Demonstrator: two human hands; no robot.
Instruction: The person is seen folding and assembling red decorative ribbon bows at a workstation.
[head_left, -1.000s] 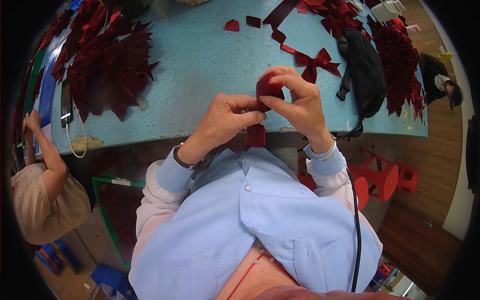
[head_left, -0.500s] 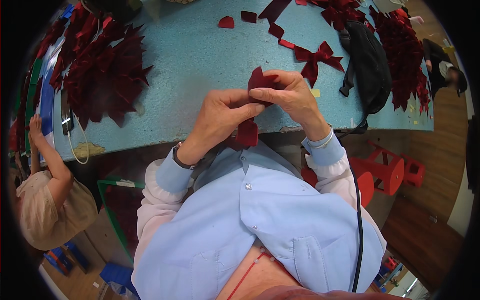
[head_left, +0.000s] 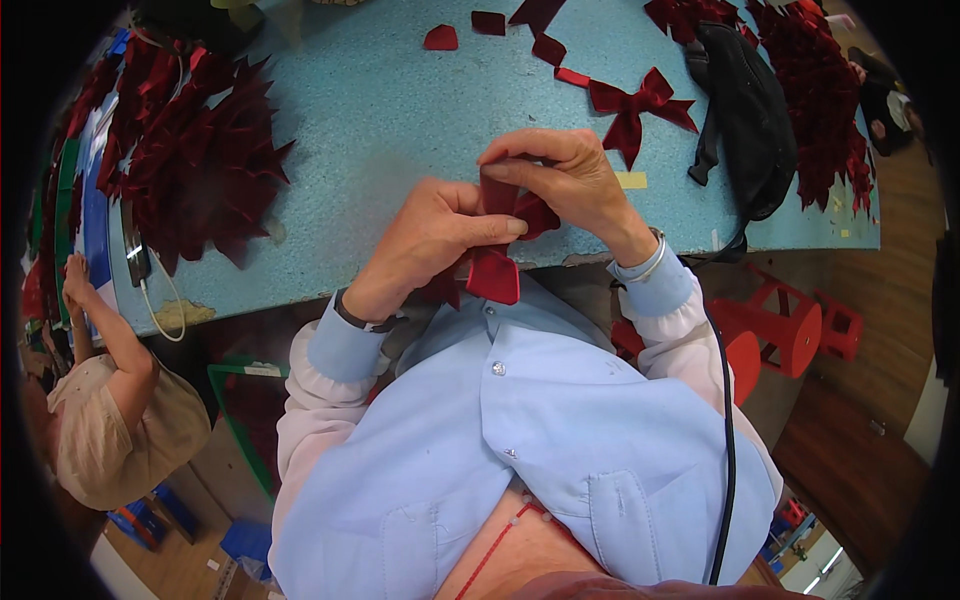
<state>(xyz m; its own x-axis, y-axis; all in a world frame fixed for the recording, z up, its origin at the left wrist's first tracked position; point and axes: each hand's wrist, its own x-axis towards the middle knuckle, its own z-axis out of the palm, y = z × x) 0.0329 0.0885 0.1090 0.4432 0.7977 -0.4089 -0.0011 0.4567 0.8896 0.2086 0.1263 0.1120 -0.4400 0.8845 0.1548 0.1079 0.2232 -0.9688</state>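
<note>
Between my two hands is a dark red velvet ribbon bow [head_left: 493, 277], held above the near edge of the table. My left hand [head_left: 428, 240] pinches its middle between thumb and fingers, and one loop hangs below toward my lap. With thumb and forefinger, my right hand [head_left: 575, 185] grips the upper part of the same ribbon. Another loop bulges out under the right palm. A finished velvet bow [head_left: 640, 105] lies on the table beyond my right hand.
Heaps of red bows lie at left [head_left: 205, 160] and right [head_left: 822, 110] on the blue table [head_left: 350, 130]. Ribbon scraps [head_left: 441, 38] lie at the back. A black waist bag [head_left: 745, 120] sits at right, a phone [head_left: 133, 250] at left. A co-worker [head_left: 120, 410] works at left.
My right hand has shifted its grip to the ribbon's upper end, where its fingers now pull upward. My left hand keeps pinching the middle. The view has shifted slightly.
</note>
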